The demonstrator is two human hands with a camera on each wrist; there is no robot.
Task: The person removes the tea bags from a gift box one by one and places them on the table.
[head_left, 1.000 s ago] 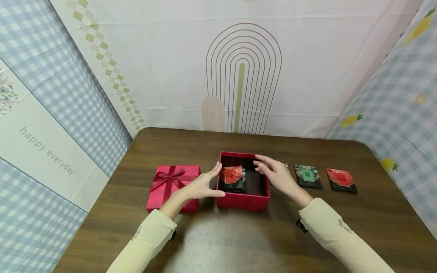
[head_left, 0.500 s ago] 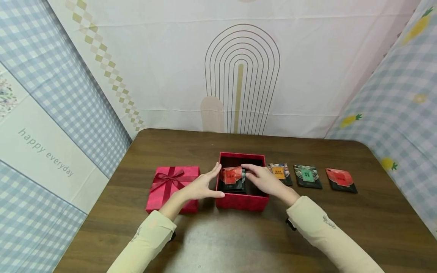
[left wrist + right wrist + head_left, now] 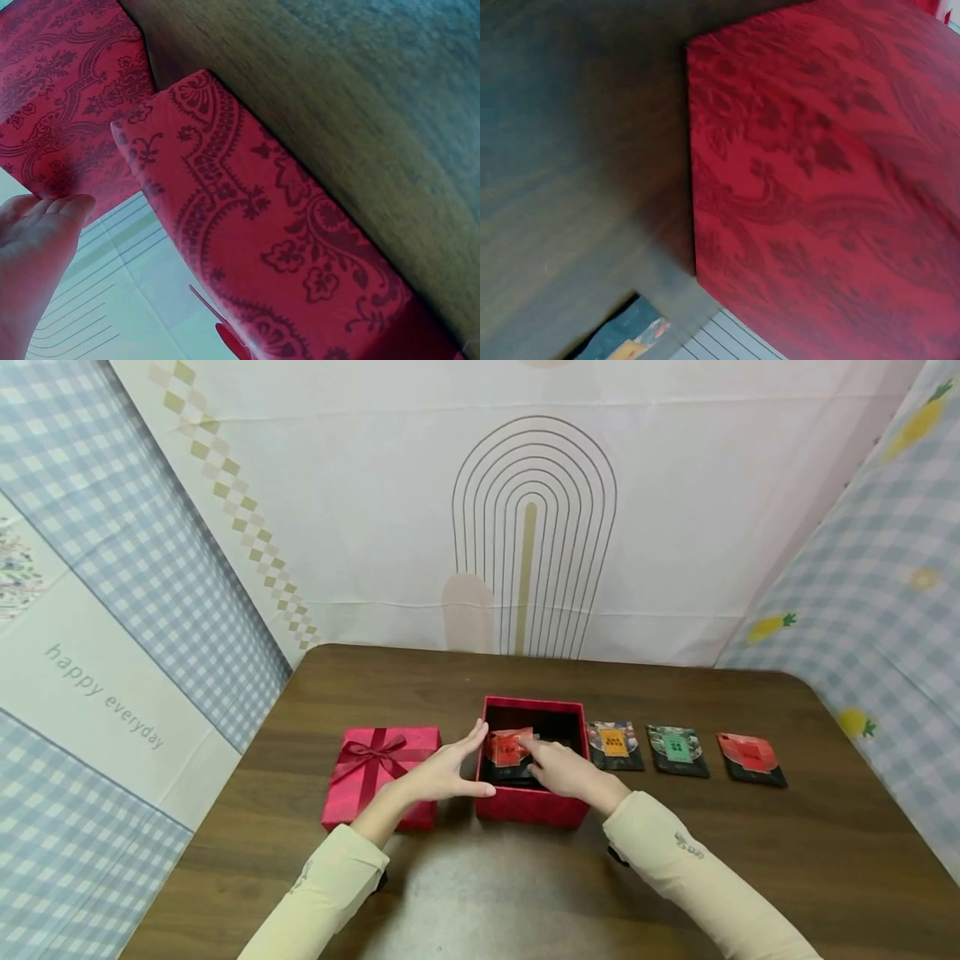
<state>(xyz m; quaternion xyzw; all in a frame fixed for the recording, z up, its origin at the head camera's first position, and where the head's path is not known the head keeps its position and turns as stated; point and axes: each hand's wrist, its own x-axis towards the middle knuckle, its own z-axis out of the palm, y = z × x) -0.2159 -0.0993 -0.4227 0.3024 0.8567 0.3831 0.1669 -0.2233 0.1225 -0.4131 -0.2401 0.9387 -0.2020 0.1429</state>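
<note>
A red patterned gift box point(image 3: 531, 806) stands without its lid on the wooden table. Inside, at its left, lies a red and black packet point(image 3: 506, 748); what lies under it is mostly hidden. My left hand point(image 3: 442, 771) is spread at the box's left side, fingers by the back of that wall and thumb near the front corner. Over the box's open top reaches my right hand point(image 3: 567, 772), its extended index finger touching the red and black packet; its other fingers are partly hidden. The right wrist view catches only the box wall point(image 3: 817, 187), not the hand.
Left of the box sits its red lid point(image 3: 352, 785) with a dark red bow. To the right, a row holds an orange-labelled packet point(image 3: 615, 745), a green-labelled packet point(image 3: 678, 751) and another red packet point(image 3: 752, 759). A printed cloth point(image 3: 360, 510) hangs behind the table.
My right hand has moved left and down from the box's right rim to the packet inside, uncovering the orange-labelled packet on the table. The left hand has stayed in place.
</note>
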